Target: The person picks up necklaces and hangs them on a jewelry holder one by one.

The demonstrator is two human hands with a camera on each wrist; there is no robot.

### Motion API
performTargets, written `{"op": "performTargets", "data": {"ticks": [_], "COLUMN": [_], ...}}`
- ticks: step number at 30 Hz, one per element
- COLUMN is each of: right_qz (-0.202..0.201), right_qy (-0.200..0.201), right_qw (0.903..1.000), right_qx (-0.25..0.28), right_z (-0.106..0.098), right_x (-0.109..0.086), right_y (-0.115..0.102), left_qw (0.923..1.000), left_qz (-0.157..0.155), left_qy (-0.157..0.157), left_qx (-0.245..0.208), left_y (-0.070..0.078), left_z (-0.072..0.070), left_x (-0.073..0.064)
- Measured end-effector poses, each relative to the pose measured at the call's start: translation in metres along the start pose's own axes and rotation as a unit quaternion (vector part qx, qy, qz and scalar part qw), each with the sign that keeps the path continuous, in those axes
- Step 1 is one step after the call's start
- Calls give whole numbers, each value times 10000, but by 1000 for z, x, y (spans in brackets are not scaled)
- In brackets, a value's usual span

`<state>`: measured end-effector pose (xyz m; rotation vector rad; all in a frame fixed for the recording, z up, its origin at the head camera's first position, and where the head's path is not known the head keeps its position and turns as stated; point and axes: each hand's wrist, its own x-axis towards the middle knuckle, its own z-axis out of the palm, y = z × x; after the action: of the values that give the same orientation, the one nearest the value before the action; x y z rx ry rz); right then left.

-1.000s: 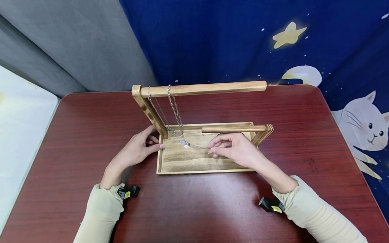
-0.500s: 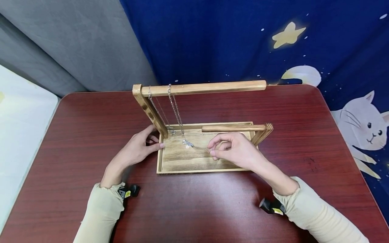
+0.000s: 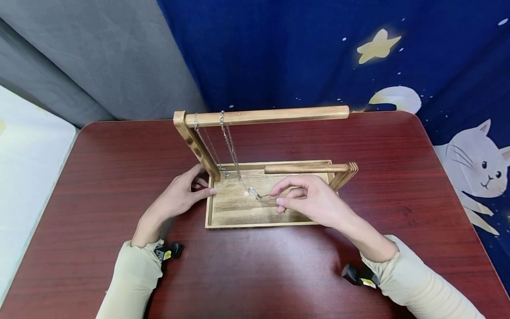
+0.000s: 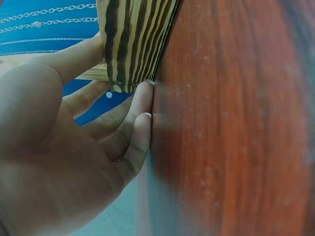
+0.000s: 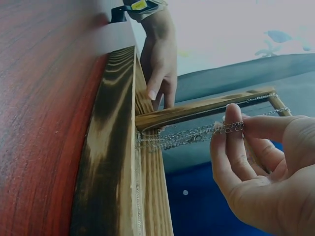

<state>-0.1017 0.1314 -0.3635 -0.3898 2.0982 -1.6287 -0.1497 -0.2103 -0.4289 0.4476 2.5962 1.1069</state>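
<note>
A wooden jewelry stand has a shallow tray (image 3: 263, 225), a post at the left and a long upper bar (image 3: 275, 116). My left hand (image 3: 179, 195) holds the tray's left end, its thumb over the rim; the left wrist view shows fingertips at the striped end wall (image 4: 135, 44), low by the tabletop. Over the tray, my right hand (image 3: 314, 199) pinches a silver chain necklace (image 5: 229, 127) between thumb and finger. A silver pendant (image 3: 253, 192) lies left of those fingertips, beside a small pale round piece (image 3: 246, 193). Part of the chain is hidden behind the right hand.
Several silver chains (image 3: 231, 146) hang from the upper bar's left part. A shorter, lower bar (image 3: 307, 169) juts left from a post (image 3: 345, 175) at the tray's right. The stand is on a reddish-brown table (image 3: 255, 274), with curtains (image 3: 259, 53) behind.
My right hand has shifted slightly with the chain in its pinch, and the pendant has slid right toward its fingertips. The left hand has stayed at the tray's end.
</note>
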Motion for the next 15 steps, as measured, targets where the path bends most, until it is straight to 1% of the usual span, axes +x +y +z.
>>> {"op": "performTargets", "data": {"ticks": [8, 12, 15], "right_qz": [-173, -194, -209], "right_qy": [-346, -334, -294], "right_qw": [9985, 9975, 9972], "right_qx": [391, 598, 648], "right_z": [-3, -5, -7], "right_x": [-3, -6, -9], "right_y": [-8, -13, -16], "left_qw": [10000, 10000, 10000], "left_qz": [-6, 15, 22], "left_qy": [2, 13, 18], "left_qx": [-14, -2, 10], "left_y": [0, 0, 0], "left_z": [0, 0, 0], "left_x": [-1, 0, 0]}}
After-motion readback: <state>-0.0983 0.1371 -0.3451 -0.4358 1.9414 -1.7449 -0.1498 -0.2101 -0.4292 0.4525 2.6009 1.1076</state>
